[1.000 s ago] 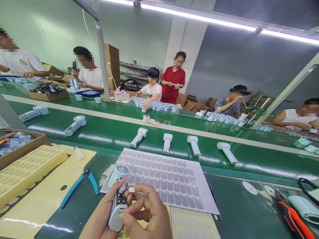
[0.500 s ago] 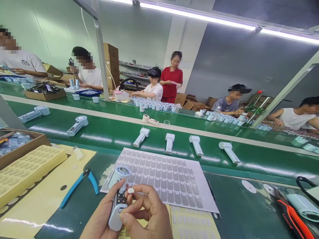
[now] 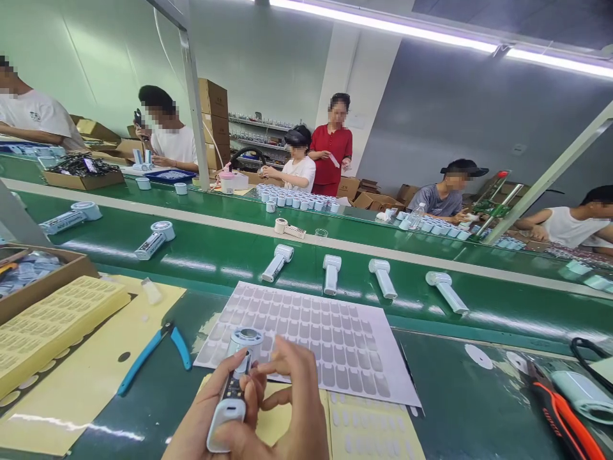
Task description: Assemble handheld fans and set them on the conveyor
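Note:
My left hand (image 3: 201, 425) is wrapped round the handle of a small pale-blue handheld fan (image 3: 234, 390), its round head pointing away from me and its dark circuit board showing. My right hand (image 3: 282, 409) is closed over the fan's front, thumb and forefinger pressed onto the handle just below the head. The small white round piece that the fingers held is hidden under them. Both hands hover low at the bench's near edge, over a yellow sticker sheet (image 3: 373, 431) and beside a white sheet of grey stickers (image 3: 330, 342).
Blue-handled pliers (image 3: 153, 348) lie left of the hands. Yellow sticker stacks (image 3: 52, 322) and a cardboard box (image 3: 43, 281) stand far left. Several fans (image 3: 330, 275) ride the green conveyor (image 3: 215, 249). An orange tool (image 3: 560, 415) lies right. Other people work across the line.
My right fingers came down onto the fan's handle, covering the small white piece. The fans on the conveyor drifted slightly to the right. The view tipped a little.

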{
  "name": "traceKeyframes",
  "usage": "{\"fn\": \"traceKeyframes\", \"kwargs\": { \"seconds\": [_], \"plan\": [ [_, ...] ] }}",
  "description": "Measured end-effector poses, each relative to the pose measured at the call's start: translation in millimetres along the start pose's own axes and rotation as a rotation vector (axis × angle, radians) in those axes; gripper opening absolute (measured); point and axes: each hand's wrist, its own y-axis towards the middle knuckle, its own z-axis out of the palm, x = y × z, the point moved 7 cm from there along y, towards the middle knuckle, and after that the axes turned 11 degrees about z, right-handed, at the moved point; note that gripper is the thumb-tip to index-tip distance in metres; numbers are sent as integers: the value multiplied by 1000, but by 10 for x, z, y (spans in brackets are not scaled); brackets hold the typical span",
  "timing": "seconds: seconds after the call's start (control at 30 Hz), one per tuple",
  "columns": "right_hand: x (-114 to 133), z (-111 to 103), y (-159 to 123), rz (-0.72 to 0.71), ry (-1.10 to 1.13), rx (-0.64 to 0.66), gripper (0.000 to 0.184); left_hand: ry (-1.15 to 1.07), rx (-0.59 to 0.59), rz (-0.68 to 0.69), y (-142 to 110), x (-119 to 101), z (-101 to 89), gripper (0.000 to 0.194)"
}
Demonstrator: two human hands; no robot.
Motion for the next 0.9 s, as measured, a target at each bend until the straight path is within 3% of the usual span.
{"fn": "traceKeyframes", "kwargs": {
  "seconds": [0.07,0.13,0.3,0.43,0.6,0.67,0.83,0.9],
  "plan": [
    [-139,6,38,168,132,57,75,0,-20,8,-13,-6,-16,12],
    [-237,-28,63,246,235,93,60,28,-16,24,13,-19,-58,10],
    [-471,-262,44,197,56,96,27,213,52,104,260,-74,-328,7],
    [-709,-287,-92,140,-181,180,5,415,168,204,425,-128,-518,13],
    [-738,-229,-262,-102,-519,118,17,574,260,307,511,-143,-605,22],
    [-717,-225,-277,-134,-547,121,18,587,281,315,539,-130,-613,22],
    [-703,-314,-170,122,-162,231,13,585,316,270,544,-90,-586,32],
    [-664,-322,-146,154,-123,235,10,620,341,289,503,-99,-544,41]
  ]
}}
